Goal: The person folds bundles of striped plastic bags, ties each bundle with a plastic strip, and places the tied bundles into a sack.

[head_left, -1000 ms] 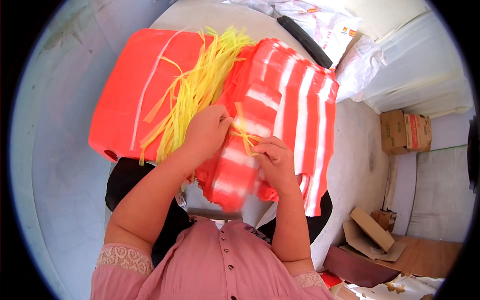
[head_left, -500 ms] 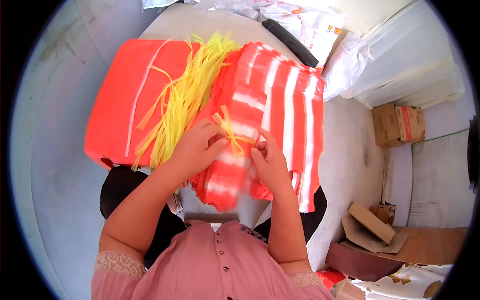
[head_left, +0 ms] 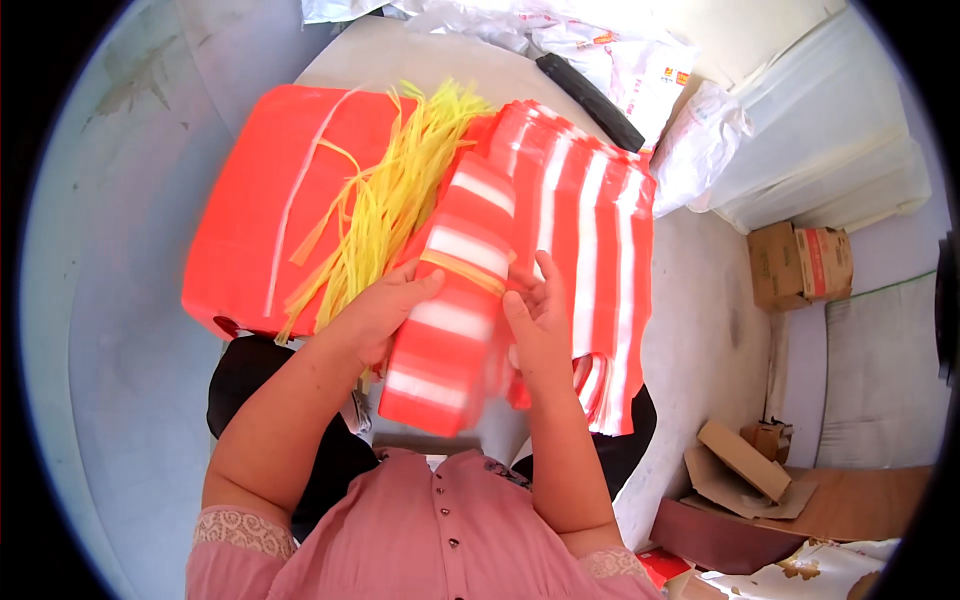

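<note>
Bundling step in hand, by the look of it. Left hand [head_left: 385, 315] cupped round the folded red-and-white striped plastic bundle [head_left: 450, 300], fingers pressed along its left edge. Right hand [head_left: 540, 320] bracing the other side, fingers half-spread, thumb against the stripes. Yellow plastic strip [head_left: 462, 270] banding the roll just above both thumbs. Loose yellow strips [head_left: 385, 200] beyond left fingertips. Next move probably calls for firm grip, snug tie.

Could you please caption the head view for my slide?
Left hand and right hand hold a yellow-tied striped bag bundle above the table.
</note>
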`<state>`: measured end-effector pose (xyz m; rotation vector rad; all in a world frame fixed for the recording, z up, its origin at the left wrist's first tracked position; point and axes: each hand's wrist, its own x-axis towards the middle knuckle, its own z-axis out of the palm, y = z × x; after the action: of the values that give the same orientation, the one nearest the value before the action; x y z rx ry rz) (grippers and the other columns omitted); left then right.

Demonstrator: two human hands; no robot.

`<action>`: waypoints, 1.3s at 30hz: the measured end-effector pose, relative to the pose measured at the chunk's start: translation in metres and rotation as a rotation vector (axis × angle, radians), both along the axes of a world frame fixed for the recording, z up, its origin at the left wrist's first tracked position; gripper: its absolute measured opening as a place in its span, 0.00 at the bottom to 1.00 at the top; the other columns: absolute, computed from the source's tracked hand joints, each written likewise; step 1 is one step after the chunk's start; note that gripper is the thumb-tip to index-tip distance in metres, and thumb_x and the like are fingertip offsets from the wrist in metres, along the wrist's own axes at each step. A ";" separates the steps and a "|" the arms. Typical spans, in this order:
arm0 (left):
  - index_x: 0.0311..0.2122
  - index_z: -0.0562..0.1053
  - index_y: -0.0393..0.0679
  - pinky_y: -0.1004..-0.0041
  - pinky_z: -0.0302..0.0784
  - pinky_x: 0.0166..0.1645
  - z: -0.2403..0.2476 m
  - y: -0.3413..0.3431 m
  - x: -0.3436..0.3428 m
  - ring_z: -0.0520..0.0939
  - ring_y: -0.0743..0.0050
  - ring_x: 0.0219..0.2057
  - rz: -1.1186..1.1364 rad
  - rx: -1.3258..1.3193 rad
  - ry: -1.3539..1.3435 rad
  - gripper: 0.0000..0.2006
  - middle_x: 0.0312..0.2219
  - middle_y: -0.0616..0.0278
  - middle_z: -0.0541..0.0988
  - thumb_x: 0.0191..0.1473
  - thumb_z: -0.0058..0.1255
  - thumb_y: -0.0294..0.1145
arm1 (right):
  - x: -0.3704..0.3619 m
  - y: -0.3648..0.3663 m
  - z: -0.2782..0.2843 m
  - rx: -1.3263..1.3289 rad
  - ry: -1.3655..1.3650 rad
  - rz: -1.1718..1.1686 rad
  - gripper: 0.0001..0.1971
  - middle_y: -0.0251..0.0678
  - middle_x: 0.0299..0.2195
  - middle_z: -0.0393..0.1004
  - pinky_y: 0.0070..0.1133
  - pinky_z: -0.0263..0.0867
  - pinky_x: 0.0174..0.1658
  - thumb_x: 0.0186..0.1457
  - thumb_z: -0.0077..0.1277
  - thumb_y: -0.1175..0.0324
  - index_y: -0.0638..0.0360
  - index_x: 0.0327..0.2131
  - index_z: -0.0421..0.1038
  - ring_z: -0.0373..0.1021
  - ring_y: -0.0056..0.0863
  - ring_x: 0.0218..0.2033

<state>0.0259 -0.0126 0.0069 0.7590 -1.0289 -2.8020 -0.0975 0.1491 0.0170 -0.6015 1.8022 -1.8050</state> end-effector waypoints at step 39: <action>0.66 0.57 0.39 0.70 0.60 0.68 -0.009 0.028 -0.025 0.63 0.69 0.66 0.123 -0.348 0.253 0.28 0.65 0.53 0.62 0.62 0.46 0.20 | 0.022 -0.013 -0.024 -0.174 -0.310 -0.257 0.19 0.42 0.57 0.66 0.26 0.64 0.60 0.68 0.44 0.73 0.60 0.61 0.60 0.64 0.27 0.57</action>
<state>0.0014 0.0155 -0.0026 0.4016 -1.3171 -2.4379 -0.0754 0.1364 -0.0073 -0.1404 1.5789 -2.1081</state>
